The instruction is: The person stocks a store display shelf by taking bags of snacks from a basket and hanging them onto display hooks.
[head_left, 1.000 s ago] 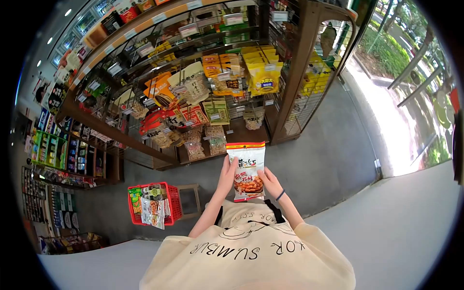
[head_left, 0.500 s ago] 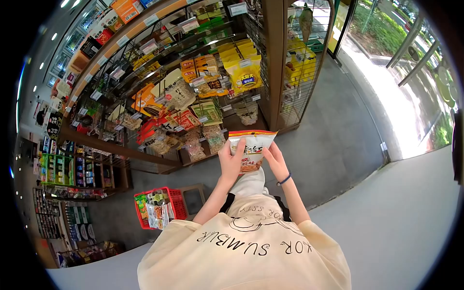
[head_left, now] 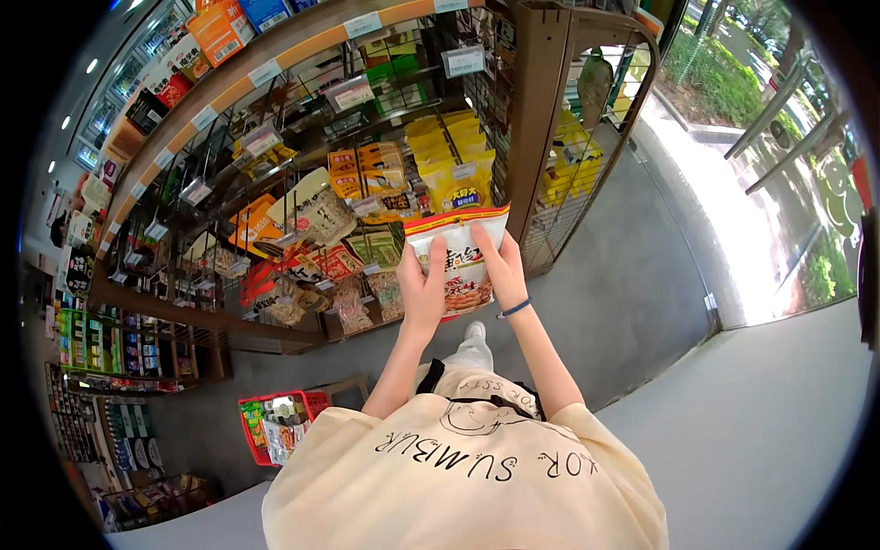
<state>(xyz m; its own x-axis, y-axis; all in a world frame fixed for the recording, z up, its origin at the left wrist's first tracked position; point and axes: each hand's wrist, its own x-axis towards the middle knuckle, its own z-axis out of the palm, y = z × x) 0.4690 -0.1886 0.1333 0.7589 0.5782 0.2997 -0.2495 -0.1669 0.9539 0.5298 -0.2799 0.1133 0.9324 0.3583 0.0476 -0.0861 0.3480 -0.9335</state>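
Note:
A white snack bag (head_left: 466, 266) with a red and yellow top edge is held upright between my two hands, its printed front facing me. My left hand (head_left: 423, 282) grips its left side, thumb on the front. On the right side my right hand (head_left: 501, 268) grips it the same way; a dark blue band circles that wrist. Just behind the bag's top hang yellow snack bags (head_left: 451, 165) on the rack.
The brown shelf rack (head_left: 524, 119) holds orange, red and green packets on hooks. A red basket (head_left: 316, 401) with several packets stands on the floor at lower left, beside a stool. Glass and a doorway (head_left: 715, 229) are at the right.
Both hands have raised the bag and moved it forward, nearer the rack. The view has shifted closer to the shelves, and a shoe now shows below the bag.

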